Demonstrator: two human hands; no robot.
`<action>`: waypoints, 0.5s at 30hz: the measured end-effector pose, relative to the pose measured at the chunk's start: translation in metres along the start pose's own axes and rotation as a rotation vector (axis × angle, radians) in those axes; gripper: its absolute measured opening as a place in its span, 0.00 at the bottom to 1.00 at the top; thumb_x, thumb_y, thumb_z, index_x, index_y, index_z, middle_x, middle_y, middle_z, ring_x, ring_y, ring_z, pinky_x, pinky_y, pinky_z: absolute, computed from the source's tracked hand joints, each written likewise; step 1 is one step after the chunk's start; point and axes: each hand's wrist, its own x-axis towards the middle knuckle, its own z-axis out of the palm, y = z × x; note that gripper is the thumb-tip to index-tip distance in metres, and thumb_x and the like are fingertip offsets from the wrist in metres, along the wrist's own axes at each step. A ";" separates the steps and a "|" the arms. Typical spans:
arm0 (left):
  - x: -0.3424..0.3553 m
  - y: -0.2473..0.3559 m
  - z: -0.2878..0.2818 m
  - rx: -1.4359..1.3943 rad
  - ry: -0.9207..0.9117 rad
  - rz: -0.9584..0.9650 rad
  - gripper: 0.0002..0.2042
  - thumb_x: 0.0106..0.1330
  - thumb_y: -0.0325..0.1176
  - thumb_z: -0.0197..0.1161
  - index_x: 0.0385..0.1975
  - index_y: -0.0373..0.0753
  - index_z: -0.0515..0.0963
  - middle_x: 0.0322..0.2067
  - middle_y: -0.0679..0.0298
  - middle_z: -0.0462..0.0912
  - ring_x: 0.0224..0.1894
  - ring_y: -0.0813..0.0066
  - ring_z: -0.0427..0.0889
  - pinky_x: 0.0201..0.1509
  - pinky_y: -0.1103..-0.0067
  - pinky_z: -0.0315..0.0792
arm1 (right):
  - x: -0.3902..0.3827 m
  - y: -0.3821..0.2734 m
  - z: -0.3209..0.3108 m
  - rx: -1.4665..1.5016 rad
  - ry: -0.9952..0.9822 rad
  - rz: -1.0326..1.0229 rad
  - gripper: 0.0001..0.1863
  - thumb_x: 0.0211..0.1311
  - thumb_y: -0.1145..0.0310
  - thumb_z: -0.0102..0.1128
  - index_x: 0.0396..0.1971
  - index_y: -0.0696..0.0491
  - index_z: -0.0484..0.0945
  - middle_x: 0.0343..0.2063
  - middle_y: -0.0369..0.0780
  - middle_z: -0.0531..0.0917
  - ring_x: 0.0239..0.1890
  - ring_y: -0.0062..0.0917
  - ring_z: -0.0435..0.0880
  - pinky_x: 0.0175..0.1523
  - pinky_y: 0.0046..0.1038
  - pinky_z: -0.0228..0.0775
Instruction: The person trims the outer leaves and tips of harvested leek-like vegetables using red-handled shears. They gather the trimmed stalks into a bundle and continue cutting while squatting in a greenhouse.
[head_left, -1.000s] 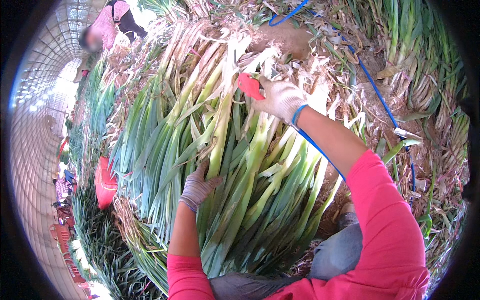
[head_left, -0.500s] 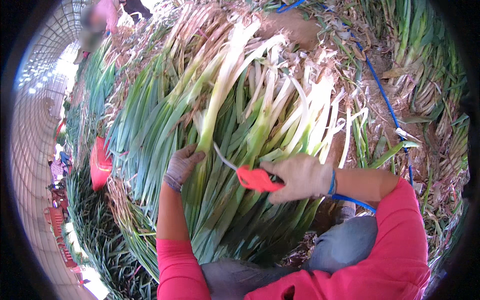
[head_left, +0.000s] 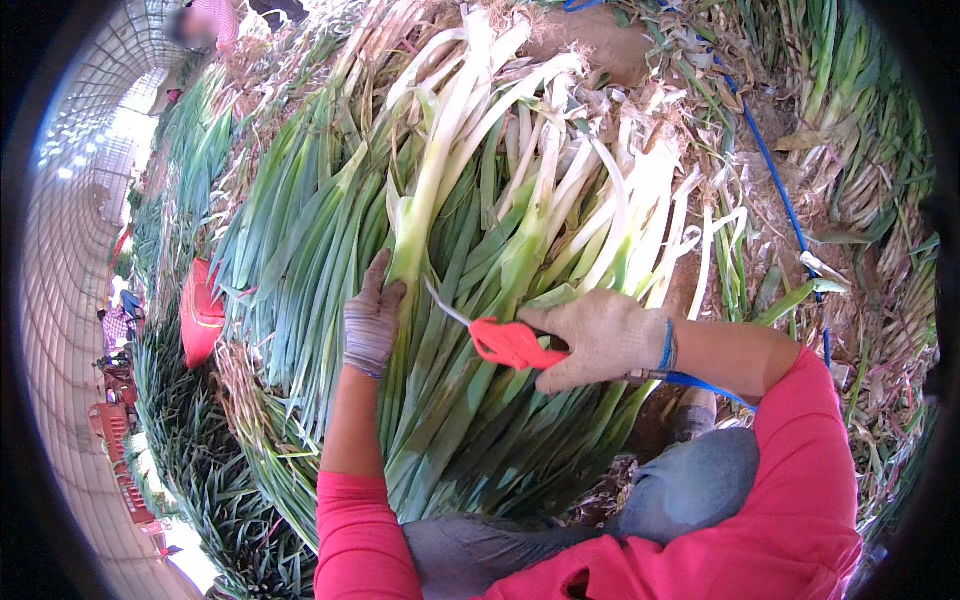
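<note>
The left hand [head_left: 372, 322], in a striped knit glove, touches a thick leek [head_left: 418, 218] where its pale shaft turns green, though whether the fingers close fully around it cannot be told; this leek lies on top of a broad heap of leeks [head_left: 295, 240], its white end pointing away from the person. The gloved right hand [head_left: 605, 340] is clamped around a red-handled tool [head_left: 510, 343], whose thin, bent metal tip points toward the leek's green part, near the left hand, while a blue hose [head_left: 705, 383] runs beneath the right wrist.
</note>
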 end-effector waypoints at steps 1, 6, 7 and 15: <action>-0.002 0.003 0.000 0.056 -0.009 -0.051 0.25 0.69 0.27 0.57 0.67 0.41 0.65 0.51 0.49 0.81 0.45 0.63 0.84 0.49 0.72 0.76 | 0.002 0.004 -0.001 0.003 0.045 -0.002 0.48 0.50 0.37 0.63 0.66 0.52 0.65 0.38 0.53 0.84 0.43 0.45 0.85 0.51 0.39 0.78; -0.002 -0.006 0.008 0.099 0.172 0.104 0.24 0.71 0.32 0.55 0.67 0.45 0.64 0.48 0.43 0.81 0.39 0.50 0.86 0.40 0.67 0.77 | 0.003 0.003 -0.008 0.020 0.049 0.037 0.47 0.49 0.37 0.64 0.64 0.52 0.67 0.37 0.52 0.85 0.43 0.45 0.85 0.51 0.39 0.78; 0.001 -0.014 0.013 0.097 0.239 0.121 0.24 0.71 0.32 0.55 0.68 0.45 0.63 0.48 0.44 0.81 0.38 0.51 0.86 0.40 0.66 0.77 | 0.005 0.004 0.001 0.024 0.063 -0.033 0.45 0.49 0.39 0.65 0.63 0.52 0.68 0.36 0.51 0.85 0.41 0.45 0.86 0.50 0.39 0.78; 0.019 -0.008 0.024 -0.448 0.431 -0.270 0.21 0.73 0.33 0.52 0.66 0.46 0.62 0.35 0.64 0.77 0.24 0.80 0.76 0.25 0.83 0.74 | 0.018 0.022 -0.029 0.019 0.296 0.068 0.41 0.48 0.41 0.65 0.57 0.55 0.73 0.34 0.52 0.85 0.39 0.44 0.86 0.47 0.39 0.79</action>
